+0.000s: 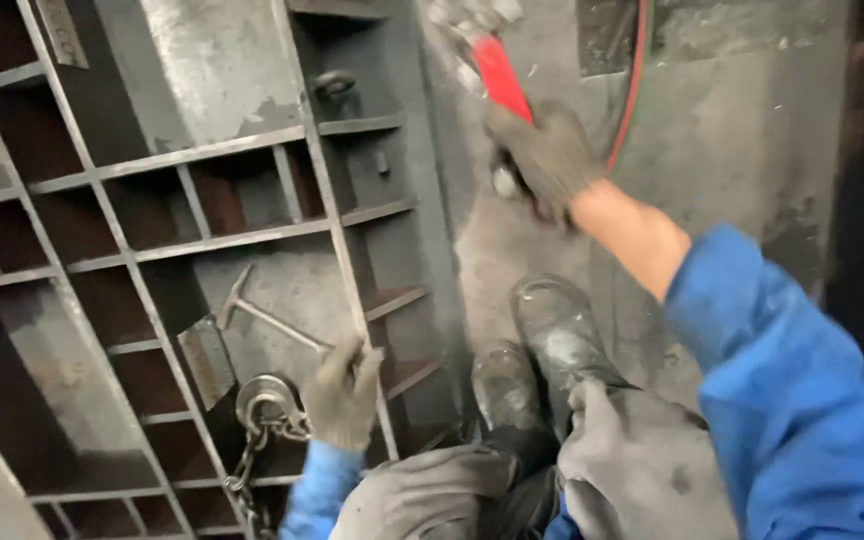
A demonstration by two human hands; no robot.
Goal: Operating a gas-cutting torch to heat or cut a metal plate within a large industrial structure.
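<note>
From the head view we saw our left hand [342,395], in a dusty grey work glove, closed around the near end of a thin grey metal T-shaped rod [270,316]; the rod ran up and away to the left of that grip, its crossbar resting on the flat plate inside a large grey steel grid frame [217,240]. Just below and left of the grip lay a round steel shackle ring [264,400] with a rusty chain [248,470] trailing down from it. Our right hand [544,158], gloved the same way, was wrapped tight round a red-handled tool [500,78], whose blurred head rose above the fist. Below that fist stood two dusty black work boots [542,345] on the concrete floor [732,130].
</note>
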